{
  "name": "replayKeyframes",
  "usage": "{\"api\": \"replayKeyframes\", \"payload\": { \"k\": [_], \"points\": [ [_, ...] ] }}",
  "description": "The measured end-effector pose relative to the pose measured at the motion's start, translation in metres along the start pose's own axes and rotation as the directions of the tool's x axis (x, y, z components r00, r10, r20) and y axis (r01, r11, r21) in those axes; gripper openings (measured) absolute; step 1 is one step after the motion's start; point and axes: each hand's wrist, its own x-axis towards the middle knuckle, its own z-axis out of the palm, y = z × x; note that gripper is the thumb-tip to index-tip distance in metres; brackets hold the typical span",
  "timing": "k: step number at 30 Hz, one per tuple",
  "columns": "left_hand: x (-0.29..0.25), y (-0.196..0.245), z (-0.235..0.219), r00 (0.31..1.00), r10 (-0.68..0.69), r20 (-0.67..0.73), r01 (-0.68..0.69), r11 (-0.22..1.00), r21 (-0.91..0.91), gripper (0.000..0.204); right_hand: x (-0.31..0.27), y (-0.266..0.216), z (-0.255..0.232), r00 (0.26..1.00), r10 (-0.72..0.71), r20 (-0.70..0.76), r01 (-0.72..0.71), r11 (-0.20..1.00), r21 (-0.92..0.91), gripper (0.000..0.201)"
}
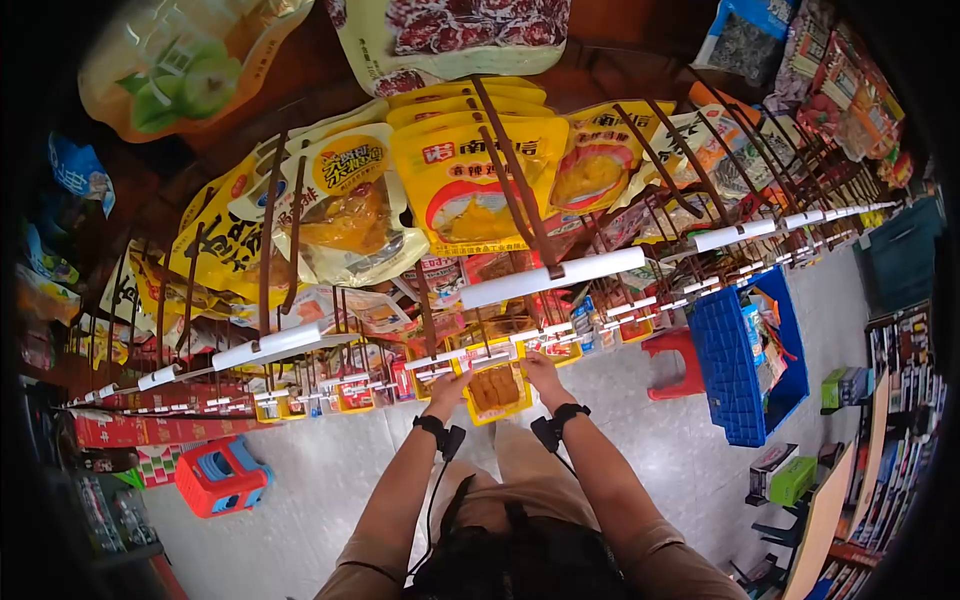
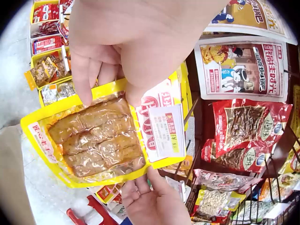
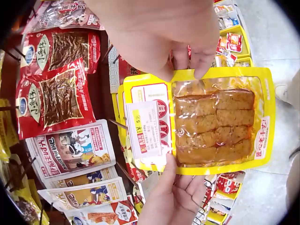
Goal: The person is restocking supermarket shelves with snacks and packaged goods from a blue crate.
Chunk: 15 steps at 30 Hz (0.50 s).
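Both hands pinch a yellow-edged snack packet [image 1: 497,388] by opposite sides, its window facing up. Brown glossy slabs in sauce fill the clear window, seen closely in the left wrist view. My left hand [image 1: 450,392] holds one long edge, thumb on the front. On the opposite edge, my right hand [image 1: 543,376] grips likewise, its thumb near the printed end in the left wrist view. A white price tag [image 3: 143,131] overlaps the packet's red-and-white printed end. More yellow packets [image 3: 121,112] show behind that end.
Hooks with hanging snack bags [image 1: 480,190] project toward me above the hands. White label strips [image 1: 555,277] run along the hook ends. On the grey floor [image 1: 640,440] stand a blue crate [image 1: 728,370] and a red stool [image 1: 676,362] to the right, and a red-and-blue stool [image 1: 222,476] to the left.
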Motion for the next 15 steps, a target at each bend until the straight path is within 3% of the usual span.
{"api": "replayKeyframes", "payload": {
  "k": [2, 5, 8, 15],
  "points": [
    [0.006, -0.016, 0.003, 0.999, 0.046, 0.006, -0.045, 0.997, -0.064, 0.046, 0.011, 0.010, -0.007, 0.999, -0.032, 0.024, 0.032, 0.999, -0.032, 0.016],
    [0.002, -0.021, 0.002, 0.998, 0.060, -0.010, -0.061, 0.998, -0.016, 0.046, 0.002, 0.001, -0.007, 0.995, 0.101, -0.006, -0.100, 0.986, -0.135, 0.020],
    [-0.012, -0.011, 0.006, 0.994, 0.097, -0.057, -0.096, 0.995, 0.013, 0.048, -0.010, -0.003, -0.012, 0.992, 0.120, 0.035, -0.117, 0.990, -0.073, 0.023],
    [-0.014, -0.006, 0.020, 0.981, -0.020, -0.193, 0.029, 0.999, 0.043, 0.058, -0.001, 0.005, -0.019, 0.976, 0.218, -0.018, -0.219, 0.969, -0.111, 0.023]
  ]
}}
